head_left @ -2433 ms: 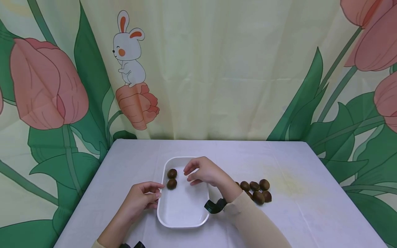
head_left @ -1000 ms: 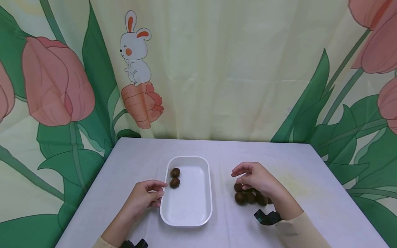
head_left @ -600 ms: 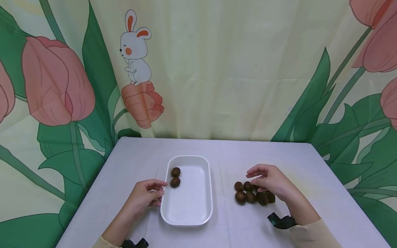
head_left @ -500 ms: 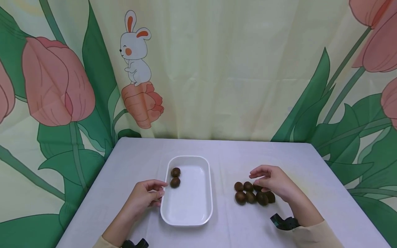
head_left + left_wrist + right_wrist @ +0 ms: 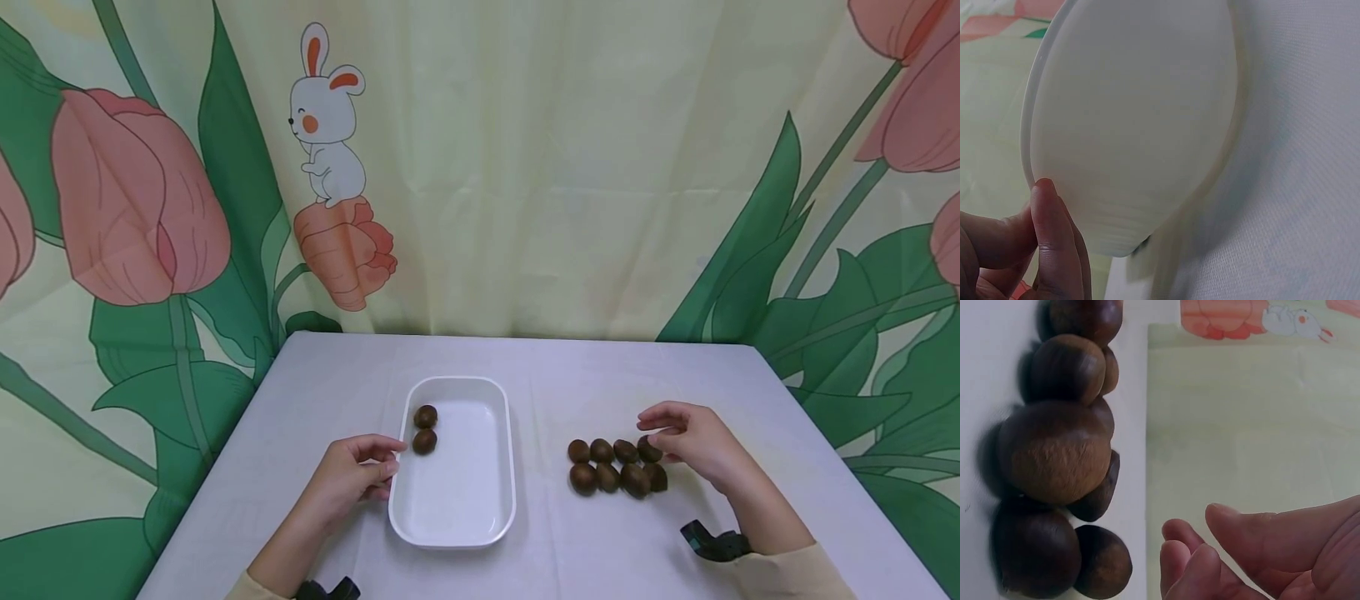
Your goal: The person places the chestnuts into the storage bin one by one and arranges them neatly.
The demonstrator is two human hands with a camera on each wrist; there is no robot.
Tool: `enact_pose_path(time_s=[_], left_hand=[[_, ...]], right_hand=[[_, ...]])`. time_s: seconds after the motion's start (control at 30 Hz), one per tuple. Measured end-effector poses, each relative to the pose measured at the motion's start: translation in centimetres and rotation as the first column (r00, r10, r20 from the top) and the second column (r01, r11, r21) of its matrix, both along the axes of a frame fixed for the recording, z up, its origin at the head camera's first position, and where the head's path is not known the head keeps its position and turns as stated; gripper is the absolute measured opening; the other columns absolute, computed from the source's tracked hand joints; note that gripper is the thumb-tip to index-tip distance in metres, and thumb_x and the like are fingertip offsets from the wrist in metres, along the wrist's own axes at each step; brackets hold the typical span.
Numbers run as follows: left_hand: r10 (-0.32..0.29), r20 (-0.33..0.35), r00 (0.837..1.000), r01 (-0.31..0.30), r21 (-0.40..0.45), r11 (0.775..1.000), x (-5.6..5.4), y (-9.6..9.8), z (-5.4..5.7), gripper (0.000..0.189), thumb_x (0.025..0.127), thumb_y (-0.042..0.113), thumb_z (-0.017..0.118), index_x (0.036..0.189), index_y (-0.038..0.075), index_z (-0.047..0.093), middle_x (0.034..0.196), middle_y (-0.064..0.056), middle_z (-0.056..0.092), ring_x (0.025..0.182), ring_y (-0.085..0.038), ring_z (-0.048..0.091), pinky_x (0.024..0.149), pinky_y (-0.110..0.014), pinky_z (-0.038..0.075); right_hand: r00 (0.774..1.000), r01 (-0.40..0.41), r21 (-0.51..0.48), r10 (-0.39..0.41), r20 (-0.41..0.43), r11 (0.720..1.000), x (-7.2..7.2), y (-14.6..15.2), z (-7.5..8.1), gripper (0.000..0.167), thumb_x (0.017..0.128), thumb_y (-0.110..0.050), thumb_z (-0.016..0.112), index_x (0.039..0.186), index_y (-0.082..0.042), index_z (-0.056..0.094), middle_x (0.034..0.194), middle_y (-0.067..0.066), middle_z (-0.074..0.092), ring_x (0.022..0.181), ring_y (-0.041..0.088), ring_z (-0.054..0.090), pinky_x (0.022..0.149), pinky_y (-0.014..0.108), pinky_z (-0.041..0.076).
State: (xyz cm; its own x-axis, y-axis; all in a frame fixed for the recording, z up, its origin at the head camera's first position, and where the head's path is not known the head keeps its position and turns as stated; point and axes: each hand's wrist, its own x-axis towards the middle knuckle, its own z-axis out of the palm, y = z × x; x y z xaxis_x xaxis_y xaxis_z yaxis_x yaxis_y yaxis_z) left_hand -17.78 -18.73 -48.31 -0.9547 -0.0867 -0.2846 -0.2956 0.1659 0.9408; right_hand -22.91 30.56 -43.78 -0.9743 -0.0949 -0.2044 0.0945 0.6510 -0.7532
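Note:
A white tray [image 5: 457, 492] lies on the table with two brown chestnuts [image 5: 425, 429] one behind the other near its left wall. My left hand [image 5: 356, 475] pinches the tray's left rim between thumb and index finger; the left wrist view shows the fingertips at the rim, against the outer wall [image 5: 1129, 112]. To the right, several chestnuts [image 5: 583, 479] form two close rows on the cloth. My right hand [image 5: 693, 442] hovers by the right end of the back row, fingers loosely bent. Nothing sits between its thumb and fingers in the right wrist view, and chestnuts [image 5: 1054, 453] stand beside them.
A white cloth covers the table [image 5: 540, 550], which ends at a printed curtain [image 5: 525, 167] behind. Each wrist carries a black camera band, the right one [image 5: 716, 542] low over the cloth. A stretch of cloth separates the tray from the chestnuts.
My right hand has moved from above the tray to the right, passing along the chestnuts to the far end of their rows. The left hand stays at the tray's rim.

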Motion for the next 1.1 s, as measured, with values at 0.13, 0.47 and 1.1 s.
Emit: enact_pose_path(time_s=[0.13, 0.47, 1.1], left_hand=[[0.002, -0.002, 1.000, -0.002, -0.013, 1.000, -0.1, 0.0, 0.0, 0.028, 0.092, -0.006, 0.078, 0.120, 0.002, 0.080, 0.090, -0.008, 0.066, 0.061, -0.019, 0.064, 0.054, -0.028, 0.060], [-0.008, 0.007, 1.000, 0.008, 0.004, 1.000, 0.1, 0.0, 0.2, 0.029, 0.092, -0.005, 0.079, 0.120, 0.001, 0.079, 0.090, -0.008, 0.066, 0.062, -0.019, 0.065, 0.055, -0.028, 0.060], [-0.007, -0.001, 1.000, 0.008, 0.005, 1.000, 0.0, 0.0, 0.1, 0.030, 0.091, -0.006, 0.080, 0.119, 0.001, 0.080, 0.090, -0.008, 0.066, 0.061, -0.020, 0.065, 0.054, -0.029, 0.060]], right_hand=[[1.000, 0.007, 0.004, -0.006, -0.006, 1.000, -0.2, 0.6, -0.2, 0.038, 0.102, -0.007, 0.069, 0.138, 0.003, 0.065, 0.135, 0.028, 0.070, 0.106, 0.025, 0.071, 0.079, 0.037, 0.064], [1.000, 0.029, 0.036, -0.029, 0.003, 0.999, -0.6, 1.4, -1.5, 0.039, 0.101, -0.007, 0.070, 0.138, 0.004, 0.064, 0.136, 0.029, 0.068, 0.111, 0.028, 0.070, 0.084, 0.034, 0.063], [0.999, 0.038, 0.091, -0.041, 0.034, 0.995, -1.2, 1.4, -3.4, 0.042, 0.093, -0.003, 0.078, 0.133, 0.001, 0.067, 0.126, 0.023, 0.070, 0.114, 0.034, 0.063, 0.088, 0.041, 0.061]])
